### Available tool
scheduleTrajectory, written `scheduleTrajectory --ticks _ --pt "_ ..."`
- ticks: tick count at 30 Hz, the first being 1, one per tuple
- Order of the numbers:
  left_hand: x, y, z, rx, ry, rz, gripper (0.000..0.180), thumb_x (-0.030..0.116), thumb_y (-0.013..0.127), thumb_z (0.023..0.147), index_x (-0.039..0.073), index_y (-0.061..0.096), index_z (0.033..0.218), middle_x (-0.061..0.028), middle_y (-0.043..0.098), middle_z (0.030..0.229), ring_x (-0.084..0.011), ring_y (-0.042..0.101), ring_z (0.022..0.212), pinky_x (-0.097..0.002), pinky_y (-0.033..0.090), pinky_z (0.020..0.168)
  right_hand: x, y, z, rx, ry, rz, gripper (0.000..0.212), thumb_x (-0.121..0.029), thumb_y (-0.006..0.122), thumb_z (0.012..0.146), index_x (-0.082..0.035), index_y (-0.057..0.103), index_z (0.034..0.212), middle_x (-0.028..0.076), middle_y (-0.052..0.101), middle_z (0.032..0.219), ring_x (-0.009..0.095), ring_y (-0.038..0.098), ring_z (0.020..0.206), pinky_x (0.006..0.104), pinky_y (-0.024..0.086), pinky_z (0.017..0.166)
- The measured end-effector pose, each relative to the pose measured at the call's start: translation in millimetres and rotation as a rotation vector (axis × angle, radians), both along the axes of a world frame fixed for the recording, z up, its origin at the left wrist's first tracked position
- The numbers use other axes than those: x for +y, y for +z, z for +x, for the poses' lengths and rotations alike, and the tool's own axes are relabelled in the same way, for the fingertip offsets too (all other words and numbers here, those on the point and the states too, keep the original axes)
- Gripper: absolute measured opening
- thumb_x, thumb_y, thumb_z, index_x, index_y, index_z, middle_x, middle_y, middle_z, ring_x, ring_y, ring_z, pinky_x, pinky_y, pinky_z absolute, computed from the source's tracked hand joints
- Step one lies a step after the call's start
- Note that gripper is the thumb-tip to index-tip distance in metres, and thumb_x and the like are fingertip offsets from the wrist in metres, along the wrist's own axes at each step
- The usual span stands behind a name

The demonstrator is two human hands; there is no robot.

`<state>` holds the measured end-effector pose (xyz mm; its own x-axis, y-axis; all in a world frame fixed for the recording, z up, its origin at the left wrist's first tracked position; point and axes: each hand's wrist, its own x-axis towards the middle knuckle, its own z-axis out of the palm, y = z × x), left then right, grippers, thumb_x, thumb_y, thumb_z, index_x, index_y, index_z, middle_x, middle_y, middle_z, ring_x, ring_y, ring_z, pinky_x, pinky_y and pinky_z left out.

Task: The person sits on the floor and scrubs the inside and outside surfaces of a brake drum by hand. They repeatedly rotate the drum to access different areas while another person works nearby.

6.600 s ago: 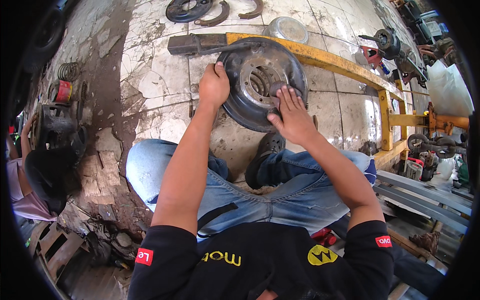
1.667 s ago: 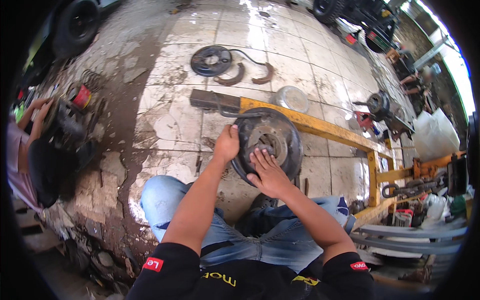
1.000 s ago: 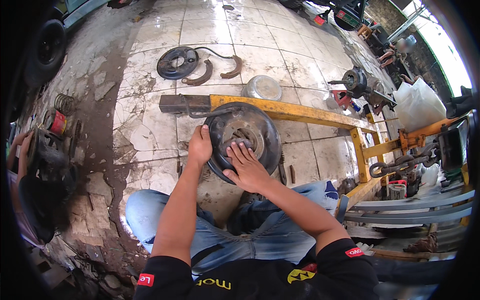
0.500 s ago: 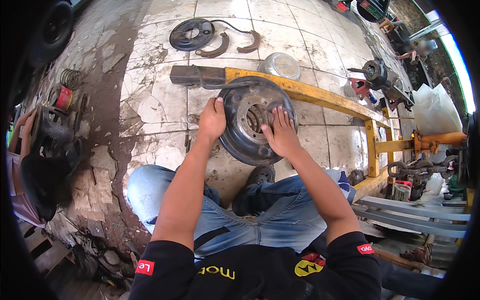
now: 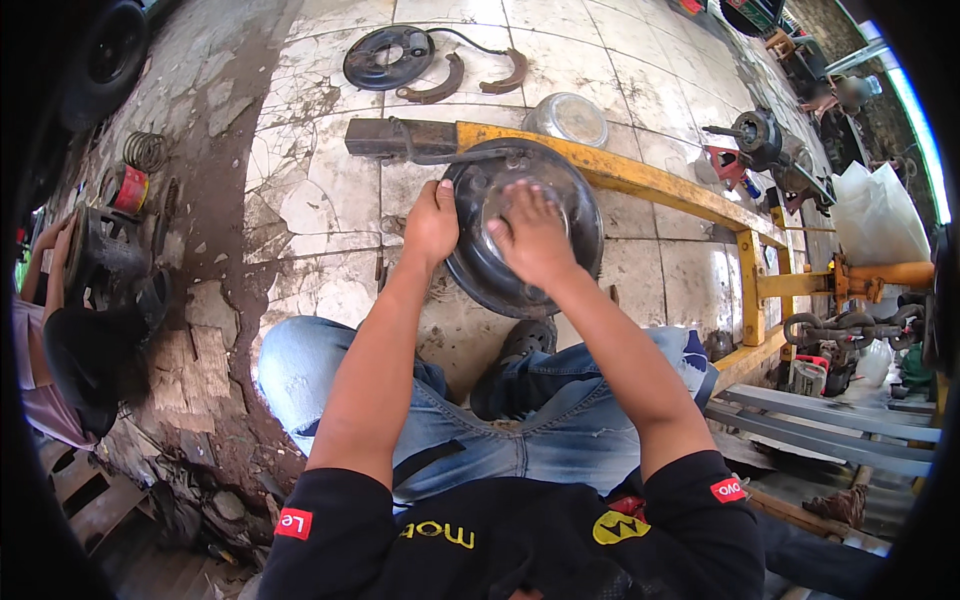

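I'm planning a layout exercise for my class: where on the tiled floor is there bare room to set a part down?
Bare tiles lie left, between the brown dirt strip and the dark beam end; also right, between the black disc and yellow upright. Crowded: far right, around the chain and grey bars.

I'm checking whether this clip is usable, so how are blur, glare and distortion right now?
Head view: the right hand looks smeared, probably from motion, while the left hand is sharper; head view: bright light blows out the upper right edge and glare sits on the tiled floor; head view: the yellow beam bows and the corners are black.
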<state>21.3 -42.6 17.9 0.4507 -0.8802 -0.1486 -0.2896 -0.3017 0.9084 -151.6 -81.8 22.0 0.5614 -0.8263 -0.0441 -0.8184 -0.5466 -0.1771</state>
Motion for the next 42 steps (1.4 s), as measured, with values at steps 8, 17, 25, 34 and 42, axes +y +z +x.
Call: scheduleTrajectory --ticks 8,17,25,34,42 --pt "-5.8 -15.6 0.6 0.028 -0.023 -0.044 0.051 0.038 0.038 0.102 -0.006 0.054 0.12 -0.0312 0.062 0.111 -0.0448 0.059 0.107 -0.0436 0.045 0.093 -5.5 -15.0 -24.1 -0.144 0.099 -0.157 0.046 -0.03 0.047 0.098 -0.006 0.05 0.137 0.019 0.05 0.14 0.034 0.048 0.129 0.0474 0.04 0.106" --pt "-8.8 -26.1 3.2 0.088 -0.032 -0.054 0.054 0.041 0.044 0.101 -0.005 0.048 0.129 -0.0275 0.061 0.118 -0.0368 0.06 0.109 -0.0398 0.044 0.094 -20.0 25.0 -127.2 -1.002 -0.66 0.061 0.036 -0.026 0.053 0.097 -0.01 0.06 0.129 0.016 0.068 0.106 0.025 0.065 0.093 0.0395 0.051 0.079" --pt "9.9 -20.9 -3.2 0.271 -0.047 -0.069 0.045 0.027 0.051 0.101 -0.005 0.044 0.131 -0.0193 0.06 0.117 -0.0247 0.058 0.101 -0.0357 0.046 0.091 2.3 -23.4 -122.5 -1.493 -0.963 0.73 0.048 -0.016 0.06 0.094 -0.001 0.048 0.138 0.011 0.056 0.133 0.021 0.057 0.116 0.0322 0.045 0.095" --pt "16.0 -6.6 -0.3 0.413 -0.113 -0.125 0.038 0.014 0.056 0.097 -0.005 0.047 0.128 -0.0138 0.062 0.113 -0.019 0.059 0.096 -0.0308 0.048 0.085 8.1 -10.0 -117.9 -1.603 -1.055 0.791 0.048 0.001 0.065 0.085 0.005 0.053 0.131 0.017 0.06 0.124 0.023 0.062 0.107 0.033 0.049 0.089" --pt "2.4 -19.3 14.4 0.388 -0.091 -0.116 0.037 0.013 0.053 0.098 -0.004 0.047 0.13 -0.012 0.062 0.111 -0.0186 0.061 0.092 -0.0313 0.051 0.08 14.8 -22.4 -117.3 -1.591 -1.011 0.78 0.039 0.002 0.066 0.084 0.006 0.056 0.122 0.013 0.064 0.11 0.021 0.064 0.096 0.0336 0.051 0.08"
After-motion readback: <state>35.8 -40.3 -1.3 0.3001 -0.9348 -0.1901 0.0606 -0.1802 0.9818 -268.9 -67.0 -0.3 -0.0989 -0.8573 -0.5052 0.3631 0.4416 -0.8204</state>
